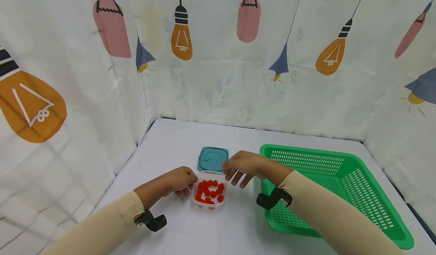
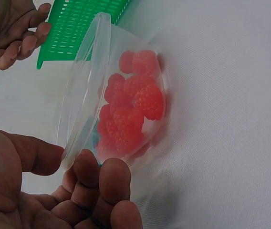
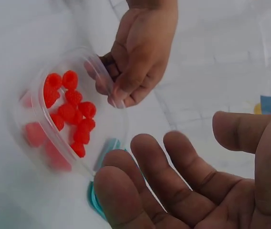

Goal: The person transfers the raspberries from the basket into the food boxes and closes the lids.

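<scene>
A clear plastic container with several red raspberries in it stands on the white table. At its left side my left hand pinches the rim between thumb and fingers, as the left wrist view shows close up. My right hand hovers at the container's right, fingers loosely bent and spread, nothing in them; its palm and fingers fill the lower part of the right wrist view. Just behind the container lies a teal square lid, flat on the table.
A large green plastic basket with perforated walls takes up the table's right side, and my right forearm passes over it. Behind and to the left hangs a white curtain printed with lamps and bulbs.
</scene>
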Tool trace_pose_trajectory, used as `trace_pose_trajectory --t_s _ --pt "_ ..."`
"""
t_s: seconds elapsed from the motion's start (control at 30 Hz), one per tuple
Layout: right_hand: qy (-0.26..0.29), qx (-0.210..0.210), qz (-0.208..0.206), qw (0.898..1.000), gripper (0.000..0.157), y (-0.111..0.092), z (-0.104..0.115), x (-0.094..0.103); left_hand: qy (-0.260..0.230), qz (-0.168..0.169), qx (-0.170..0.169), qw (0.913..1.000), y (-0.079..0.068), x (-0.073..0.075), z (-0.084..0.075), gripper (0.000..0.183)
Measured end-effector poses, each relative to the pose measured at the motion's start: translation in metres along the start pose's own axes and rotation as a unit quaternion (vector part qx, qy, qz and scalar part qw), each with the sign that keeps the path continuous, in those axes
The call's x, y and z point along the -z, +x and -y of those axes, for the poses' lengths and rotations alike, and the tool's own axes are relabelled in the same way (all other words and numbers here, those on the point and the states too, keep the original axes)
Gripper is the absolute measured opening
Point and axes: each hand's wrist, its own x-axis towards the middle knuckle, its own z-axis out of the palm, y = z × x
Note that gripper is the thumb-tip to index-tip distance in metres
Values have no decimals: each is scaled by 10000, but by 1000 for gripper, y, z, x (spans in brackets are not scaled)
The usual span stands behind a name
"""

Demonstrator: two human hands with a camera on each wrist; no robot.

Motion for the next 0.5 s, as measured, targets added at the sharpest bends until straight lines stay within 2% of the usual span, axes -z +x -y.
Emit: trace_pose_trajectory --t_s 0.23,0.5 --pt "471 -109 -466 9977 50 6 -7 12 17 35 21 10000 1 0 -1 20" --pt "1035 -317 -801 9909 56 11 -9 19 170 191 115 9996 3 5 -1 21"
